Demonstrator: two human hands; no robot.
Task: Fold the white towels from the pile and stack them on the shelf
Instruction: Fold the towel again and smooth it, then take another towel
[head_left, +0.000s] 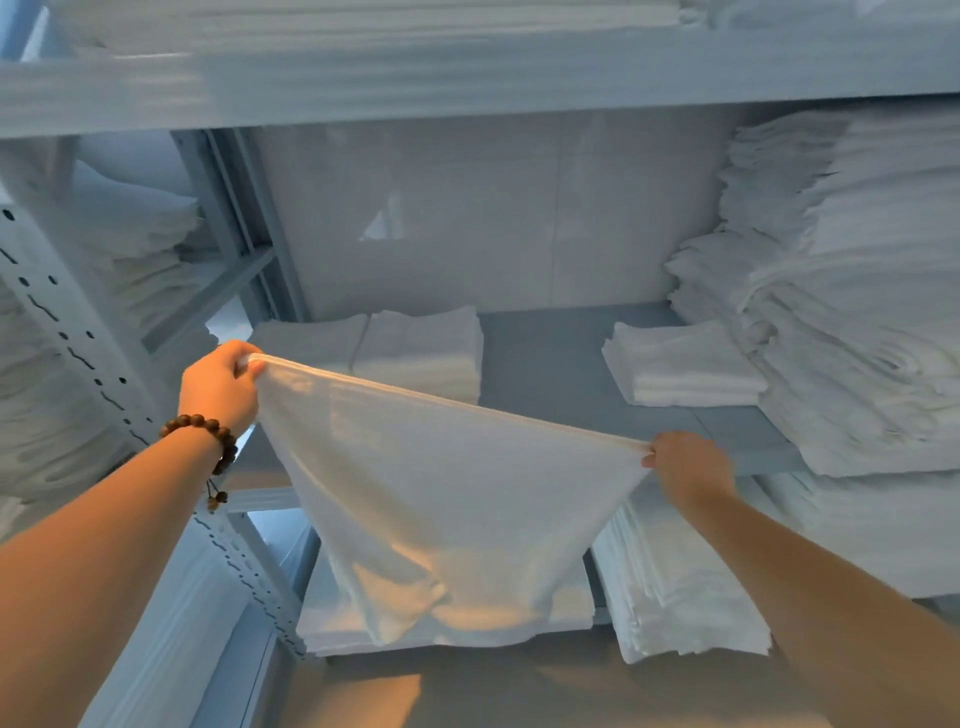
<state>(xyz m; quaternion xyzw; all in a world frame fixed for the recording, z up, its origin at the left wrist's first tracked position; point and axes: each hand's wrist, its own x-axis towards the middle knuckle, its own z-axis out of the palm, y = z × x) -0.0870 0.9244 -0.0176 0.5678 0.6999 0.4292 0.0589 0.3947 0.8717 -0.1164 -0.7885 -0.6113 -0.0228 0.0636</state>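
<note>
A white towel (441, 483) hangs spread out in front of the grey metal shelf (545, 364). My left hand (221, 387) pinches its upper left corner, raised higher. My right hand (691, 467) pinches the upper right corner, lower down, so the top edge slopes to the right. The towel's lower part droops in folds over a flat stack on the shelf below. On the middle shelf sit two folded towel stacks (421, 348) at the back left and one small folded stack (680, 364) at the right.
A tall heap of white linen (841, 291) fills the shelf's right side. More folded stacks (675, 587) lie on the lower shelf. A perforated upright post (78, 343) stands at the left, with linen piles (135, 234) behind it. An upper shelf board (467, 78) runs overhead.
</note>
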